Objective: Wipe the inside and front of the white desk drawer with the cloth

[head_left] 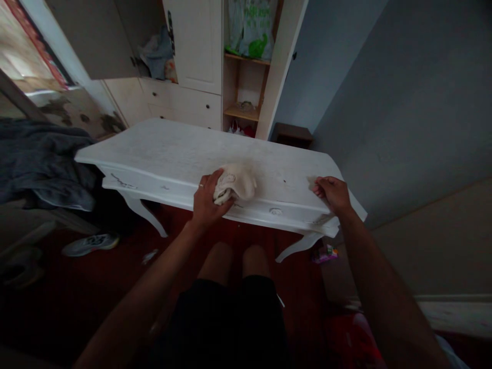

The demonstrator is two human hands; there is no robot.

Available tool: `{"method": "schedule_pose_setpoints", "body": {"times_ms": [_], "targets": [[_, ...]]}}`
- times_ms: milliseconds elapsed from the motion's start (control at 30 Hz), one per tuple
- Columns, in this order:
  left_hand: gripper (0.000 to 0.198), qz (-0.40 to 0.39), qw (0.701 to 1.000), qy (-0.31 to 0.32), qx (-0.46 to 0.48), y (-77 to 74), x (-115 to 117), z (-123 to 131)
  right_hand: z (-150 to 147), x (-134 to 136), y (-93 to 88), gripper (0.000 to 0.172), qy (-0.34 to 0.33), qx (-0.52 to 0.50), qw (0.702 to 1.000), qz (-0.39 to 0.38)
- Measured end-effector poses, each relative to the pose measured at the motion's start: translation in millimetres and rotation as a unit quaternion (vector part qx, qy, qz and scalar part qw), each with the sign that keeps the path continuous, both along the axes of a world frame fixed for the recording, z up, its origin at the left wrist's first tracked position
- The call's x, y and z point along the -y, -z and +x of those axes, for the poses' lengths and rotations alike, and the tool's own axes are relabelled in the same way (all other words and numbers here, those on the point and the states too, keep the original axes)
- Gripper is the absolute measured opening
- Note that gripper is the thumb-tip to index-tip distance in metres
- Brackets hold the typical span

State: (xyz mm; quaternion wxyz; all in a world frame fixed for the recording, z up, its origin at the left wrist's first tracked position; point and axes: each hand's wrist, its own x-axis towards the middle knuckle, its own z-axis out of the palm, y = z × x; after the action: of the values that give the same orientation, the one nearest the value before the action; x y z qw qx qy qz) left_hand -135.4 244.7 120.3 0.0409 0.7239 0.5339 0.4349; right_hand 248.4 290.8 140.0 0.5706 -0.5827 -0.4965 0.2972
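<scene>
My left hand grips a crumpled cream cloth at the front edge of a white table. The cloth rests on the tabletop and bulges out past my fingers to the right. Over the table's right end, my right hand is closed, fingertips pressed together close to the surface. What they hold, if anything, is too small to make out. A small dark speck lies on the top between my hands. Greyish marks show on the white surface. Carved trim and a round ornament decorate the front.
Behind the table stands a white wardrobe with open doors and a plastic bag on a shelf. Dark clothing hangs at the left. A shoe and a purple packet lie on the red floor. A grey wall bounds the right.
</scene>
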Motion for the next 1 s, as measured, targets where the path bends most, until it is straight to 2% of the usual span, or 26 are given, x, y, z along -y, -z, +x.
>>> {"method": "schedule_pose_setpoints", "body": {"times_ms": [167, 233, 300, 433, 533, 667, 733, 833, 1000], "targets": [[0.073, -0.048, 0.998, -0.042, 0.03, 58.7, 58, -1, 2, 1, 1.1, 0.033, -0.012, 0.003, 1.0, 0.008], [0.068, -0.083, 0.995, -0.052, 0.033, 77.5, 67, 1, 1, 1, 1.8, 0.034, -0.01, 0.012, 1.0, 0.007], [0.064, -0.109, 0.99, -0.07, 0.049, 86.6, 65, 4, 0, 2, 1.9, 0.033, -0.003, 0.021, 1.0, 0.006], [0.058, -0.103, 0.982, -0.102, 0.118, 80.8, 40, 23, -3, 3, 2.2, 0.03, 0.011, 0.051, 0.999, 0.005], [0.063, -0.108, 0.971, -0.137, 0.163, 71.1, 25, 45, -3, 3, 2.2, 0.028, 0.019, 0.078, 0.997, 0.007], [0.069, -0.15, 0.957, -0.172, 0.177, 67.1, 25, 76, -6, 4, 0.2, 0.025, 0.033, 0.11, 0.993, 0.002], [0.07, -0.172, 0.958, -0.156, 0.168, 68.7, 31, 91, -8, 5, -1.1, 0.024, 0.04, 0.132, 0.99, 0.003], [0.068, -0.188, 0.963, -0.1, 0.162, 73.3, 37, 114, -9, 7, -2.2, 0.024, 0.043, 0.159, 0.986, 0.008], [0.062, -0.207, 0.957, -0.005, 0.202, 77.4, 48, 156, -8, 8, -2.3, 0.021, 0.037, 0.142, 0.989, 0.003]]}}
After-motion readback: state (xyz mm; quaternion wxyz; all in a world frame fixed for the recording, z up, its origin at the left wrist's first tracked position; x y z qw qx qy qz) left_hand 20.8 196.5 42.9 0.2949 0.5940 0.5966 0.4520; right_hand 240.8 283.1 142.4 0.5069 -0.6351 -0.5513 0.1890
